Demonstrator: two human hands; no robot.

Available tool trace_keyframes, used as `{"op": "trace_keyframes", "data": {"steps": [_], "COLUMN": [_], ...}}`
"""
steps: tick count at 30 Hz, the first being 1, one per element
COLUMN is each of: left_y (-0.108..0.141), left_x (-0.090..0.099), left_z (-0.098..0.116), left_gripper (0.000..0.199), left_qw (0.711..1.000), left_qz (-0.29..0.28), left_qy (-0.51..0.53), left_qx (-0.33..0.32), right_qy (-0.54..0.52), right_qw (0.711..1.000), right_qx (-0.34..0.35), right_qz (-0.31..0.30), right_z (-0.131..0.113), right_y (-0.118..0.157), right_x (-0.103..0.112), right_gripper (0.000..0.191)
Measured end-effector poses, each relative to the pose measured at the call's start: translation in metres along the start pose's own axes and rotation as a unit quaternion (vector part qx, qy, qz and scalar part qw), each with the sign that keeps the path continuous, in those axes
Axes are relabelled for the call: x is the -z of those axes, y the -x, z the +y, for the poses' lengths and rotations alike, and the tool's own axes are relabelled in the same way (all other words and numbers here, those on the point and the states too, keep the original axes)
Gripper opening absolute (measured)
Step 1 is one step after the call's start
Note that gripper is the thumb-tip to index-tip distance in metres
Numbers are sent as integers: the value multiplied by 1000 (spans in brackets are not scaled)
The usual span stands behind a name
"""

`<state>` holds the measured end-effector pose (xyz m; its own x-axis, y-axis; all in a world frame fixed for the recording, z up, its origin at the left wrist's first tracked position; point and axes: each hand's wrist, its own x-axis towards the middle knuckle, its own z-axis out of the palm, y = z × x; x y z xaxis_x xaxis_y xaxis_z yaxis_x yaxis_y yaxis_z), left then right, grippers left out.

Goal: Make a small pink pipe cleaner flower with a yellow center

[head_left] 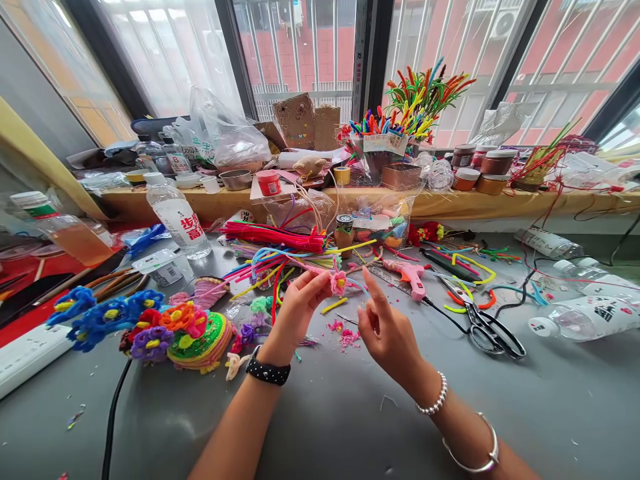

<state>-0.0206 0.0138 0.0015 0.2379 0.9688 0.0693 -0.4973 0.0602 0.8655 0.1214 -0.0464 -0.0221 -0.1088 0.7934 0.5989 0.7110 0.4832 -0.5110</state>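
My left hand point(299, 303) pinches a small fuzzy pink flower point(339, 283) with a yellow centre between thumb and fingertips. Just right of it is my right hand point(387, 330), its index finger raised and the other fingers curled in. A thin metal point point(347, 319) shows beside those curled fingers; whether they hold it or it lies on the table I cannot tell. Pink fluff trimmings point(345, 335) are scattered on the table below the flower. Behind both hands lies a heap of coloured pipe cleaners point(275, 237).
Finished fuzzy flowers point(113, 317) lie at left, by a green round piece point(203, 341). A pink glue gun point(407, 275), large scissors point(483, 323) and plastic bottles point(590, 317) are at right. An upright bottle point(177, 217) stands back left. Cords cross the grey table point(345, 427).
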Motion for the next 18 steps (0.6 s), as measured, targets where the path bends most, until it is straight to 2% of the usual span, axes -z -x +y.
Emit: {"op": "trace_keyframes", "data": {"steps": [3,5,7,8,12,15,18], "left_y": [0,0,1,1,4,7,9], "left_x": [-1,-1,-1,-1,-4,-9,-13], "left_z": [0,1,2,2,-1,-5,-8], "left_gripper": [6,6,7,7,9,8,7], "left_qw": [1000,1000,998,996,979,971,966], "left_qz": [-2,-6,-15,-20,-46,-63,-73], "left_qy": [1,16,52,74,133,136,126], "left_qx": [-1,7,31,49,145,185,214], "right_qy": [-44,-78,-114,-132,-207,-273,-318], "right_qw": [996,987,978,975,965,949,933], "right_qx": [-56,-92,-118,-127,-150,-158,-166], "right_qz": [62,109,131,128,56,-1,-25], "right_z": [1,3,4,4,2,-3,-7], "right_y": [0,-2,-4,-5,-8,-9,-10], "right_x": [1,4,7,9,16,17,17], "right_gripper": [48,32,15,13,31,28,23]}}
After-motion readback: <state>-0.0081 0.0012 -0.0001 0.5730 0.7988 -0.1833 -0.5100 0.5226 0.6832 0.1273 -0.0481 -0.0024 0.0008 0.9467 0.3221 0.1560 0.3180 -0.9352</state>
